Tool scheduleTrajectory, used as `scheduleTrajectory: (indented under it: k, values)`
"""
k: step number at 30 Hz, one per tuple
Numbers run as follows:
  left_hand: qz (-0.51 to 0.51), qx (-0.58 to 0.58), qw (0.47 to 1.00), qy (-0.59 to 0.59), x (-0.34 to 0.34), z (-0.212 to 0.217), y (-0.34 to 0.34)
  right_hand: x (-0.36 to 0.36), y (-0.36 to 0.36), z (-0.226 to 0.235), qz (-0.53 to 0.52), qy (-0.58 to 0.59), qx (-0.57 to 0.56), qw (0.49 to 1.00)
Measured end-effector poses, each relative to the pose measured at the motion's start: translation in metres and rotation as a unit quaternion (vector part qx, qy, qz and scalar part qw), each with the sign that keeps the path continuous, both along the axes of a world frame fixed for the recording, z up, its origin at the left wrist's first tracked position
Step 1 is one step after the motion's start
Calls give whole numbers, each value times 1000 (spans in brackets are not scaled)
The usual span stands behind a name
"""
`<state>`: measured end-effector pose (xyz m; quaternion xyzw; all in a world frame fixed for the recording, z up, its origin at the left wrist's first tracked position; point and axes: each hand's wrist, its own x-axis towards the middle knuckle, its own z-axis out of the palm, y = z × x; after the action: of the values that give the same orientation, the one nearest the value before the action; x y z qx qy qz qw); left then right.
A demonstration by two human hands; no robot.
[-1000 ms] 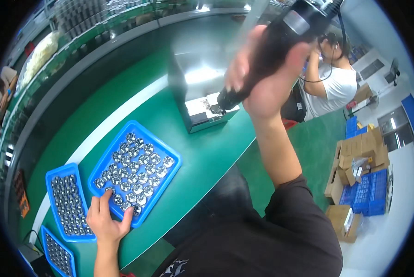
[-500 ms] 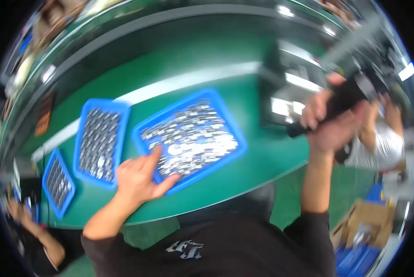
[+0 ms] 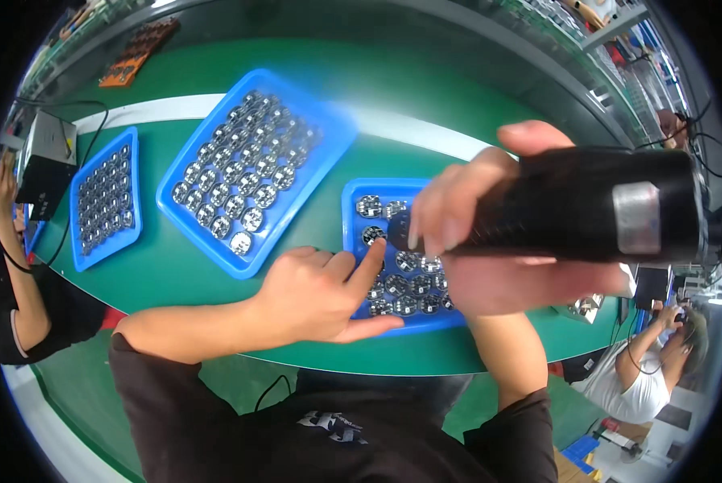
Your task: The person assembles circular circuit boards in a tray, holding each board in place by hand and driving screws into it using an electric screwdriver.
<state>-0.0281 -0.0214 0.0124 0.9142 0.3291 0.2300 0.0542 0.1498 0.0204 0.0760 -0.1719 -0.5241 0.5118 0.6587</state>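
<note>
Because it looms closest to the camera, the black handheld tool (image 3: pixel 586 201) hides much of the scene on the right, lying roughly level with its nose toward the left. The right hand (image 3: pixel 502 286) is wrapped around its forward part, digits above and palm below. Its thick body looks rigid and fairly heavy toward the rear, so that front section seems the sensible hold; the smooth casing could slide a little in bare fingers.

Near the nose, the left hand (image 3: pixel 317 282) grips nothing: its index finger reaches to a round metallic part (image 3: pixel 373 236) and appears to touch its edge, the thumb stretches along the near side, and the other fingers curl in. Whether the nose meets this part, I cannot tell. It sits in a blue tray (image 3: pixel 348 213) among similar pieces (image 3: pixel 420 284). They look small, light and hard, probably slick, with detailed faces that might mark easily; the outer rim is likely the best place to pinch.

Farther left, a second blue tray (image 3: pixel 333 133) lies askew, holding more such rounds, and beyond it a third tray (image 3: pixel 107 249). An orange rack (image 3: pixel 140 52) rests at the table's far side.
</note>
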Motion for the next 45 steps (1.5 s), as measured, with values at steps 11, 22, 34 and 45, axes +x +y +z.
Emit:
scheduleTrajectory:
  k: [11,22,34,45]
  values:
    - [-8,-15,1000,-14,0,-2,2,-16,-2,-17,-55,-13,-61,997]
    - [-5,-10,1000,-19,1,-3,2,-19,-5,-14,-73,-38,-88,993]
    - [-1,-14,1000,-5,-1,-1,0,-20,-4,-20,-3,-118,-104,988]
    - [-2,8,1000,-9,7,4,0,15,-15,-3,-44,-45,-52,997]
